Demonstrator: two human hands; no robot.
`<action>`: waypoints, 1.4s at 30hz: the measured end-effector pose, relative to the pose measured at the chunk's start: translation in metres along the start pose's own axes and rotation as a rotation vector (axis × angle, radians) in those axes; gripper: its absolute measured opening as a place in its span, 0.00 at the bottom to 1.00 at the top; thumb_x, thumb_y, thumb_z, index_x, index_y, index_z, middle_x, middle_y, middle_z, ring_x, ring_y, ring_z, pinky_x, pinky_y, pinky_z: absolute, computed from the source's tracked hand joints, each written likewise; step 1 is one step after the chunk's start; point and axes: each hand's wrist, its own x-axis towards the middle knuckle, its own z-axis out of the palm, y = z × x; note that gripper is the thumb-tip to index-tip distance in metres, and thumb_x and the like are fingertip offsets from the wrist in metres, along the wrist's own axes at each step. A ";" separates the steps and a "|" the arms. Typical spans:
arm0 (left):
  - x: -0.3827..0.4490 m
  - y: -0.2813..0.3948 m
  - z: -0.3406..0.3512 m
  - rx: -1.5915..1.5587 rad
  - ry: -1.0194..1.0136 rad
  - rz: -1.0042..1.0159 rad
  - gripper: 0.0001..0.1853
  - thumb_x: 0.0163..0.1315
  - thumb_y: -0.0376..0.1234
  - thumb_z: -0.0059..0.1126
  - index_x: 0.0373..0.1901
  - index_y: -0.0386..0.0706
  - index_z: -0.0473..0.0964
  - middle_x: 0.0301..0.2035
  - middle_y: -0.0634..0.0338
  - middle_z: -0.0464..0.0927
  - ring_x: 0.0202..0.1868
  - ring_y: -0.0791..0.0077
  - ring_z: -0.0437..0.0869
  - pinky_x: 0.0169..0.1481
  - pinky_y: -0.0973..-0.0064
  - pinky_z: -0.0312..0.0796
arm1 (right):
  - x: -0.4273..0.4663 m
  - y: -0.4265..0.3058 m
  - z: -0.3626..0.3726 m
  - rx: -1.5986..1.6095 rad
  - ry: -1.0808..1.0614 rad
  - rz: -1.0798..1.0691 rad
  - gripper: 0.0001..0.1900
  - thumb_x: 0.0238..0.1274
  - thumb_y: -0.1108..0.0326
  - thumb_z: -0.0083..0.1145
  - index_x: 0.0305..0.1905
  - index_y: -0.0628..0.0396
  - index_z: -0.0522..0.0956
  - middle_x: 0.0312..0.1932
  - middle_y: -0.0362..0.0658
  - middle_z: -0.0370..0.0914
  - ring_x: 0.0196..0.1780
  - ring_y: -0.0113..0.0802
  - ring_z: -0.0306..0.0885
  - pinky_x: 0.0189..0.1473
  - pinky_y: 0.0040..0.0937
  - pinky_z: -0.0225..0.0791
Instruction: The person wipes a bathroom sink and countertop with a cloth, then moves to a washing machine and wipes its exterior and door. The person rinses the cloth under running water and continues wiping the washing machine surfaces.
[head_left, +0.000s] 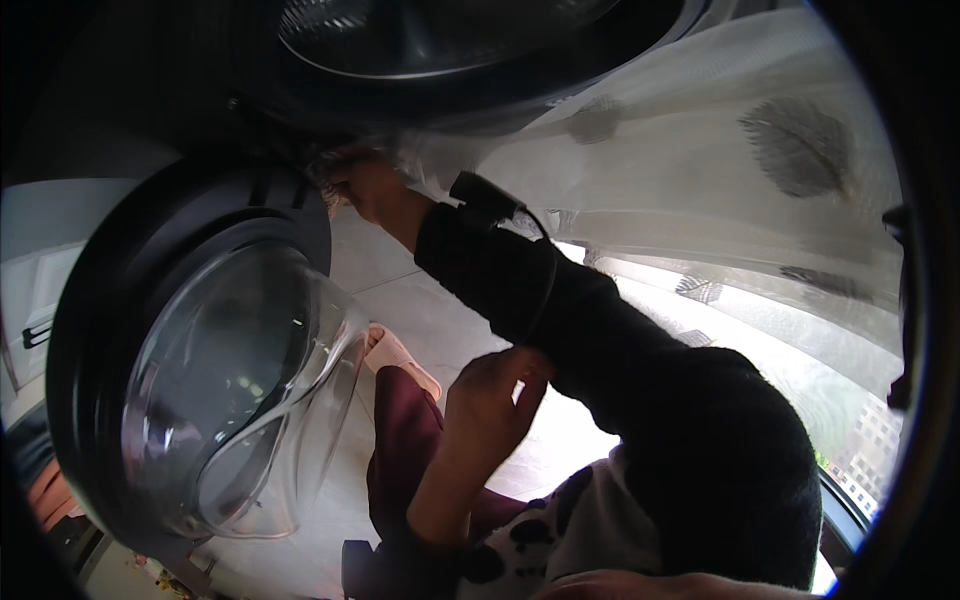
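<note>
My right hand (367, 184) reaches forward to the dim area below the round opening of a front-loading washing machine (405, 97). Its fingers are bent at the edge of some pale, patterned fabric (332, 196); shadow hides whether they grip it. Closer to me, my left hand (495, 401) is raised with curled fingers against the black sleeve (555, 300) of my right arm. The fingertips are partly hidden there, so a hold on the sleeve cannot be made out. To the left, the machine's door (187, 202) hangs open, its clear glass bowl (225, 390) facing me.
A sheer curtain (675, 172) with leaf prints hangs along the right, with bright window light behind it. A small black device (484, 196) with a cable sits on my right sleeve. Below are grey floor tiles (375, 255) and a pink slipper (401, 364) on my foot.
</note>
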 end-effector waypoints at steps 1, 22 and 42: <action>0.003 0.002 0.002 0.000 0.024 0.040 0.07 0.56 0.26 0.61 0.36 0.42 0.76 0.31 0.57 0.82 0.35 0.59 0.84 0.41 0.68 0.75 | -0.011 -0.019 0.003 -0.198 -0.034 -0.075 0.14 0.60 0.75 0.55 0.52 0.57 0.76 0.45 0.46 0.77 0.45 0.39 0.77 0.41 0.33 0.75; 0.044 -0.024 0.009 -0.195 0.336 0.045 0.07 0.67 0.29 0.52 0.43 0.39 0.77 0.36 0.53 0.84 0.39 0.68 0.88 0.43 0.75 0.77 | -0.307 -0.432 0.256 -1.923 -0.548 -2.039 0.24 0.67 0.62 0.52 0.66 0.54 0.66 0.72 0.48 0.57 0.63 0.38 0.69 0.58 0.32 0.70; 0.025 -0.014 -0.034 -0.108 0.376 0.054 0.10 0.65 0.28 0.54 0.46 0.38 0.78 0.36 0.52 0.84 0.40 0.65 0.87 0.46 0.74 0.76 | -0.314 -0.594 0.026 -1.321 0.386 -2.017 0.20 0.73 0.63 0.43 0.65 0.54 0.65 0.60 0.47 0.67 0.61 0.42 0.69 0.65 0.35 0.62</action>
